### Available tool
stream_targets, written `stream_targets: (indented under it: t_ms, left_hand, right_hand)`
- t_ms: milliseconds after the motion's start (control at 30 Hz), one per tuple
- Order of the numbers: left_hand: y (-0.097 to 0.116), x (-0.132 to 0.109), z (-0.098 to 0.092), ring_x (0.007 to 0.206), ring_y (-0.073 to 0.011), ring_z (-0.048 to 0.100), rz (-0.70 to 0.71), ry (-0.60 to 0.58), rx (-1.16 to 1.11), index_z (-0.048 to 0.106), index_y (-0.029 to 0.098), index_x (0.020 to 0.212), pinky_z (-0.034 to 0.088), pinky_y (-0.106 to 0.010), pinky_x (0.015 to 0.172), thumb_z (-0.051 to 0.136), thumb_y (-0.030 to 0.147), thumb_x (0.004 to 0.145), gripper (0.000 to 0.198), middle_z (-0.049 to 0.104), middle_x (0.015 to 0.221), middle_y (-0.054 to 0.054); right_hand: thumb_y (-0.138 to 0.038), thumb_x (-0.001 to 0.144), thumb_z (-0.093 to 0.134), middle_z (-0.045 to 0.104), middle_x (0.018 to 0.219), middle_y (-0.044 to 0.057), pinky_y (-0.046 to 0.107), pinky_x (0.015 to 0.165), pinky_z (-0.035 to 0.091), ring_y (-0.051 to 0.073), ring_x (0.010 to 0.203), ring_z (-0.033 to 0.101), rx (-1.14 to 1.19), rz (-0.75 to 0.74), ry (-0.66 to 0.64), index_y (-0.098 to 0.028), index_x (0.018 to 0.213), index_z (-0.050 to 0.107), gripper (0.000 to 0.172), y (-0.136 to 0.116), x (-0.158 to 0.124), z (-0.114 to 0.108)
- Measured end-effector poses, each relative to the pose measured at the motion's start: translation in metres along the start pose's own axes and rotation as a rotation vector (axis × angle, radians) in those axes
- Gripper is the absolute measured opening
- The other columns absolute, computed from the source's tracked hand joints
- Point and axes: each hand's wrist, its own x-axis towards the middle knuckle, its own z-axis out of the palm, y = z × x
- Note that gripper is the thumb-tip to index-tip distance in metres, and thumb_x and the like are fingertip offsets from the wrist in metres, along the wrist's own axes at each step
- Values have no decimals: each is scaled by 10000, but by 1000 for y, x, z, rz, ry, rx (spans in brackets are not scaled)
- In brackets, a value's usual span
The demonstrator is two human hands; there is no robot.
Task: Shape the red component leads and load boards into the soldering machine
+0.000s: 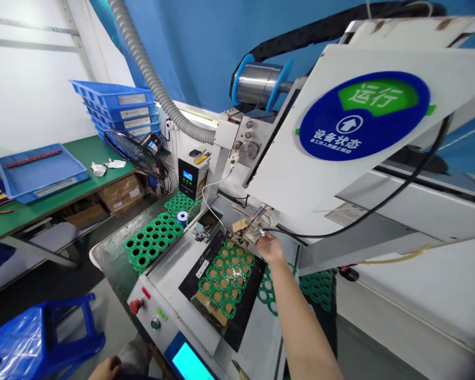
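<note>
My right hand [268,247] reaches in from the lower right, its fingers curled around the metal soldering head [253,230] of the machine. Part of the fingertips is hidden behind the fitting. Just below it, a green circuit board panel [228,274] full of round holes lies on a black fixture plate [250,311]. At the bottom edge, my left hand [106,368] rests by my leg with the fingers curled in; nothing shows in it, and the picture cuts it off.
More green panels [152,240] lie left of the machine, and others [267,290] to its right. A solder wire spool [259,83] sits above. A red button [135,306] and a lit screen [190,364] are in front. A blue stool [43,338] stands lower left; a fan [136,153] stands behind.
</note>
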Motion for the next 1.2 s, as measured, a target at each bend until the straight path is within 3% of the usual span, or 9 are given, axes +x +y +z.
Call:
stream_targets:
  t_ms: [200,767,1033,1200]
  left_hand:
    - [0,6,-1,1118,-262,611,18,7,-1,652,177,1081,476,-415,999,608,337,926,227,671,1119,-35]
    - [13,11,-12,1139,-254,595,25,-26,29,641,187,1095,456,-422,1013,600,345,931,232,657,1151,-47]
    - [18,-4,-17,1136,-266,596,28,-38,24,639,175,1100,460,-428,1008,603,351,928,248,655,1150,-44]
    - [21,-6,-20,1129,-259,601,32,-43,25,639,175,1092,464,-428,1004,606,347,927,240,659,1141,-47]
  right_hand:
    - [-324,949,565,631,931,32,254,583,532,113,685,603,5,7,-9,-148,1055,602,209,-6,2,-5]
    - [-317,949,563,631,957,39,266,607,539,121,713,609,-54,-56,128,-152,1065,602,206,-8,0,1]
    - [-322,950,559,627,999,50,282,632,543,133,750,612,-69,-38,223,-161,1086,598,214,-9,-5,-2]
    - [-374,955,539,621,1028,60,303,659,543,146,781,616,-27,-76,300,-163,1119,584,271,-25,-5,-3]
